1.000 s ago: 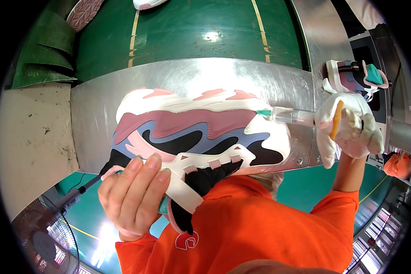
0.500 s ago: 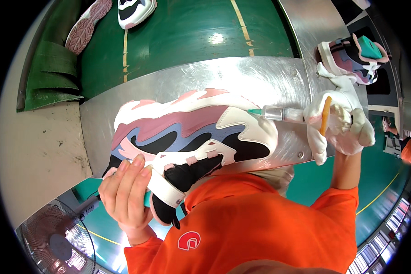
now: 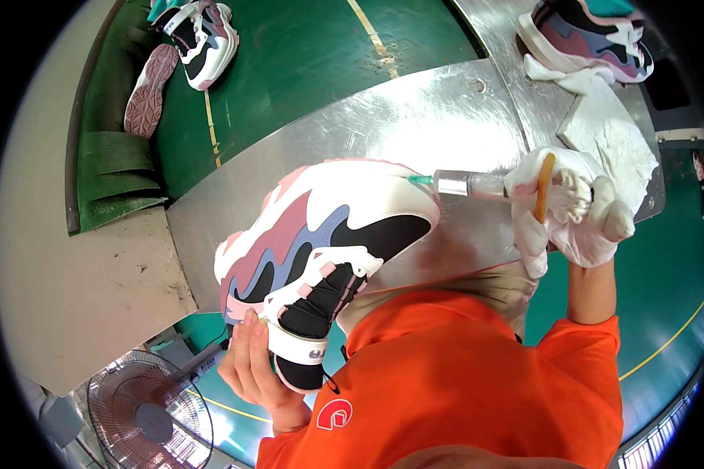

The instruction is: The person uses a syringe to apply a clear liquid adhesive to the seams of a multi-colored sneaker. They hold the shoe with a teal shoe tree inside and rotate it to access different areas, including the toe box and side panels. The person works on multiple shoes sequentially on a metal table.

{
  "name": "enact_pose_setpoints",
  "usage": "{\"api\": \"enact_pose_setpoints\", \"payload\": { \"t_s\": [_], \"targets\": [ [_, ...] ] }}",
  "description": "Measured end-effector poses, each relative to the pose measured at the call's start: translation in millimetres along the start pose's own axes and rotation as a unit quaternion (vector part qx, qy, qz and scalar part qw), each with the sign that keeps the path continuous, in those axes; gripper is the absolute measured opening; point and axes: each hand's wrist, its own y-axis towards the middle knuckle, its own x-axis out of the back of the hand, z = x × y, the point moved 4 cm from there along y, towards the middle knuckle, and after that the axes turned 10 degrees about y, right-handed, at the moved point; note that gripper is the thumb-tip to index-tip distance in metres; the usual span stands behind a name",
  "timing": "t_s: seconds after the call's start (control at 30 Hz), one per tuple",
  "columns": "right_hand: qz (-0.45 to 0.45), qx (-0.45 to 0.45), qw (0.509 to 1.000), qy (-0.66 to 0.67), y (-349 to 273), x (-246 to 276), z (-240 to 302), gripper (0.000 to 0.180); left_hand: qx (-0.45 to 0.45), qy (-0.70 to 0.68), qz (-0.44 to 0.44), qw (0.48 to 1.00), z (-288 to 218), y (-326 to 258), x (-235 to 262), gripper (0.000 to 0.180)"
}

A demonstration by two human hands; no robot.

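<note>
My bare left hand [image 3: 260, 374] is closed around the heel end of a sneaker [image 3: 293, 223] in white, mauve, blue and black. The shoe is tilted on its side, toe pointing right, with its strap and collar toward me. In a white glove, my right hand [image 3: 575, 207] grips a clear syringe [image 3: 471, 184] held nearly level. Its green tip [image 3: 420, 179] is at the toe, by the edge where upper and sole meet; whether it touches is too fine to tell. An orange-brown strip [image 3: 544, 187] lies across the gloved fingers.
Beneath the shoe is a shiny metal bench plate [image 3: 461, 102]. Beyond it, a green belt [image 3: 289, 78] carries another sneaker [image 3: 203, 43] and a pink outsole [image 3: 150, 94]. A third sneaker [image 3: 587, 43] and white cloth [image 3: 610, 129] lie right. A fan [image 3: 150, 414] stands lower left.
My left hand has turned the sneaker so its toe swings away from me. The syringe tip now sits nearer the front of the toe. The whole view has shifted too.
</note>
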Motion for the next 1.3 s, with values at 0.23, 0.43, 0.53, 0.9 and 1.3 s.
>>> {"api": "enact_pose_setpoints", "payload": {
  "t_s": [0.23, 0.43, 0.53, 0.9, 1.3],
  "targets": [
    [-0.047, 0.07, 0.995, 0.045, -24.6, 3.1, -15.1, 0.093, -0.004, 0.016, -0.004, 1.0, -8.9, -1.3, 1.7, 0.04],
    [-0.08, 0.097, 0.991, 0.035, -38.1, -6.2, -17.8, 0.084, -0.015, -0.002, -0.017, 1.0, -12.2, -0.2, 3.8, 0.041],
    [-0.09, 0.099, 0.991, 0.021, -38.3, -11.3, -17.5, 0.079, -0.013, -0.001, -0.022, 1.0, -11.7, -0.4, 2.5, 0.04],
    [-0.141, 0.037, 0.988, -0.054, -46.3, -51.5, -18.2, 0.057, -0.02, -0.021, 0.005, 1.0, -3.1, 9.0, 2.9, 0.046],
    [0.099, 0.282, 0.931, -0.209, -43.6, -28.8, -51.7, 0.049, -0.033, -0.126, 0.085, 0.988, 17.6, 72.4, -4.5, 0.052]
  ]
}}
